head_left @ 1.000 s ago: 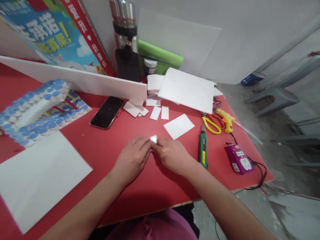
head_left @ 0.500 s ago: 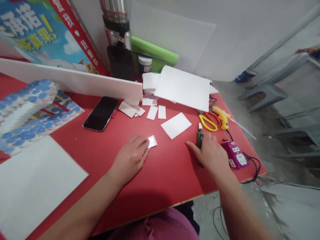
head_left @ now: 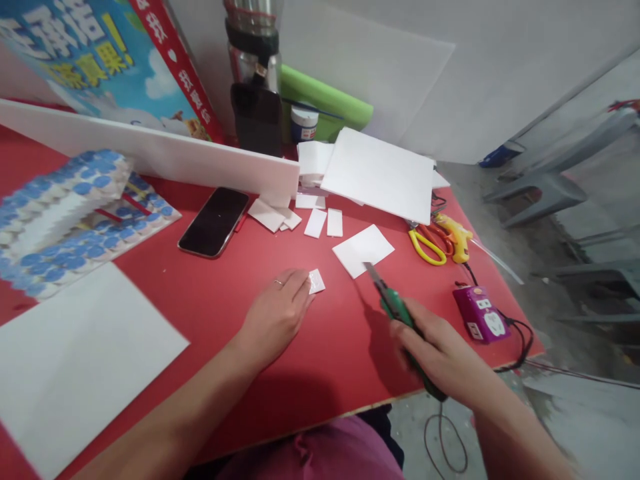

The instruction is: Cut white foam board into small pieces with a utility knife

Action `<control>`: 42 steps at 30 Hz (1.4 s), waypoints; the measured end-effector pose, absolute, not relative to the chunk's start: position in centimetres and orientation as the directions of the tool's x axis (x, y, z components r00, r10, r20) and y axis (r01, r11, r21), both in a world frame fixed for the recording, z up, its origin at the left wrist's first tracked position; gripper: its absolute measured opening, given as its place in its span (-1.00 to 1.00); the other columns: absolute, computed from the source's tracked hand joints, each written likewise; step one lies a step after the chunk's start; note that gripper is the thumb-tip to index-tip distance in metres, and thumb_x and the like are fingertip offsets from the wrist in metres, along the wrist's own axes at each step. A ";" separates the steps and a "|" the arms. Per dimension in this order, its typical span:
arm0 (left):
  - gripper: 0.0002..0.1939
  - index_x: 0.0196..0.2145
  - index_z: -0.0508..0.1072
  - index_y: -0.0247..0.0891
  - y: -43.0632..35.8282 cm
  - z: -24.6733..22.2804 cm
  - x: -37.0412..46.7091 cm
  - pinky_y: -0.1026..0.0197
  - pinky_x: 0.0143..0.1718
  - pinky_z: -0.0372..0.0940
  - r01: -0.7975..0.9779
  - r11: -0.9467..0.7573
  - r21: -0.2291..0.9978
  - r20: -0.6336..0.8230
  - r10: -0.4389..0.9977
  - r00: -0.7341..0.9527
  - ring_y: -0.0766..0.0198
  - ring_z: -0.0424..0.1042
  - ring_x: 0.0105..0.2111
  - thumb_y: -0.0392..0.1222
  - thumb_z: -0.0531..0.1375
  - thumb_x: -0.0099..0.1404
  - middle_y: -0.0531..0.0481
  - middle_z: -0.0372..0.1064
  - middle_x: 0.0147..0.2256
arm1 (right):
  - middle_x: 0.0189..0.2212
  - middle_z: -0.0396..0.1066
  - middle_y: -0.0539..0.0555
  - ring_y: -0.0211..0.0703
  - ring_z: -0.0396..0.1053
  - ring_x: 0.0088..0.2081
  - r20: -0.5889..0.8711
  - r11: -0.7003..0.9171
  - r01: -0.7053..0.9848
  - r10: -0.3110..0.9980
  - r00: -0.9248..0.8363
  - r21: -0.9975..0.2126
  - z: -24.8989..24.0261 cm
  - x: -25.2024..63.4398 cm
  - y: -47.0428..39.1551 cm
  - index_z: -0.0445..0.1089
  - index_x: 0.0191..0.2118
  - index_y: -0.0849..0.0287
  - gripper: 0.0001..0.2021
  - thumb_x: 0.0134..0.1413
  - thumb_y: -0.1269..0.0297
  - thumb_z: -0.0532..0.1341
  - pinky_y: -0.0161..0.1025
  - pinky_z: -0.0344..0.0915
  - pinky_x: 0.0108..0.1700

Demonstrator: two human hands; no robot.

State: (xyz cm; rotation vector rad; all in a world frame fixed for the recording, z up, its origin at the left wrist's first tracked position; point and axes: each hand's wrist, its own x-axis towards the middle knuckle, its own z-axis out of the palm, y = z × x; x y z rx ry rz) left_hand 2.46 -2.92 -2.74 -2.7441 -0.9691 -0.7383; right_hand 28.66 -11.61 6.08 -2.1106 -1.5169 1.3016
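Observation:
My right hand [head_left: 425, 343] is wrapped round the green handle of a utility knife [head_left: 399, 308], raised above the red table. Its blade points up and left, in front of a white foam-board rectangle [head_left: 364, 249]. Palm down on the table, my left hand [head_left: 278, 312] has its fingers together on the edge of a small white square piece [head_left: 316, 281]. Those fingertips cover the square's left side. Two small white strips [head_left: 315, 223] lie farther back, next to several overlapping white offcuts [head_left: 273, 215].
A phone [head_left: 214, 222] lies at left, near a blue-and-white model [head_left: 80, 220] and a large white sheet [head_left: 95, 360]. Stacked white boards [head_left: 383, 175] stand back right. Yellow-handled pliers [head_left: 427, 248], a yellow glue gun [head_left: 454, 237] and a purple power box [head_left: 481, 315] line the right side.
My right hand has lifted the utility knife off the table and turned its blade toward the left. My left hand stays on the small square. The view has shifted slightly.

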 end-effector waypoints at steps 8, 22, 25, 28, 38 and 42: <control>-0.85 -0.09 0.53 -0.48 -3.0 -2.7 2.7 -0.01 -0.06 0.46 0.628 -0.771 0.105 0.504 0.586 0.635 -0.02 0.49 -0.13 -0.37 0.16 0.51 -0.28 0.51 -0.15 | -0.40 0.51 0.01 -0.15 0.43 -0.49 -0.438 -0.237 0.693 0.890 -0.125 -0.681 6.5 24.5 -8.0 0.19 0.33 0.14 -0.59 0.47 0.23 0.01 -0.24 0.28 -0.35; -0.79 0.01 0.52 -0.50 -3.2 -3.4 3.3 -0.02 -0.09 0.47 0.663 -0.741 0.111 0.494 0.620 0.610 -0.03 0.50 -0.16 -0.40 0.18 0.48 -0.31 0.53 -0.06 | -0.06 0.58 0.44 0.15 0.52 -0.19 -0.499 -0.018 0.917 0.843 -0.199 -0.398 7.1 21.5 -7.0 -0.23 0.59 0.39 -0.29 0.41 0.42 -0.09 -0.07 0.28 -0.23; -0.80 0.00 0.52 -0.48 -3.3 -3.3 3.2 -0.03 -0.09 0.47 0.645 -0.755 0.117 0.493 0.608 0.622 -0.03 0.50 -0.15 -0.42 0.17 0.47 -0.32 0.54 -0.05 | -0.04 0.57 0.43 0.14 0.52 -0.18 -0.526 -0.026 0.926 0.829 -0.190 -0.376 7.3 21.2 -6.8 -0.26 0.60 0.38 -0.27 0.40 0.44 -0.08 -0.08 0.27 -0.23; -0.82 -0.04 0.54 -0.43 -3.3 -3.3 3.2 -0.04 -0.12 0.47 0.648 -0.751 0.124 0.482 0.617 0.622 -0.03 0.49 -0.17 -0.43 0.16 0.47 -0.29 0.55 -0.10 | -0.04 0.57 0.43 0.13 0.52 -0.19 -0.536 -0.039 0.931 0.826 -0.174 -0.362 7.3 21.0 -6.8 -0.26 0.60 0.38 -0.28 0.41 0.45 -0.08 -0.09 0.26 -0.23; -0.78 0.03 0.51 -0.45 -3.3 -3.1 3.3 -0.02 -0.12 0.47 0.650 -0.747 0.142 0.500 0.621 0.604 -0.01 0.49 -0.18 -0.42 0.16 0.48 -0.26 0.55 -0.13 | -0.07 0.58 0.41 0.10 0.51 -0.21 -0.533 0.000 0.941 0.824 -0.192 -0.339 7.0 21.1 -6.8 -0.29 0.60 0.38 -0.23 0.34 0.51 -0.07 -0.12 0.23 -0.27; -0.80 0.01 0.51 -0.44 -3.2 -3.1 3.3 -0.03 -0.11 0.48 0.659 -0.739 0.140 0.486 0.631 0.604 -0.01 0.50 -0.17 -0.37 0.14 0.52 -0.26 0.56 -0.13 | -0.12 0.57 0.39 0.07 0.50 -0.24 -0.572 0.046 0.963 0.796 -0.196 -0.267 7.4 20.8 -6.3 -0.38 0.60 0.40 -0.20 0.33 0.53 -0.05 -0.13 0.21 -0.30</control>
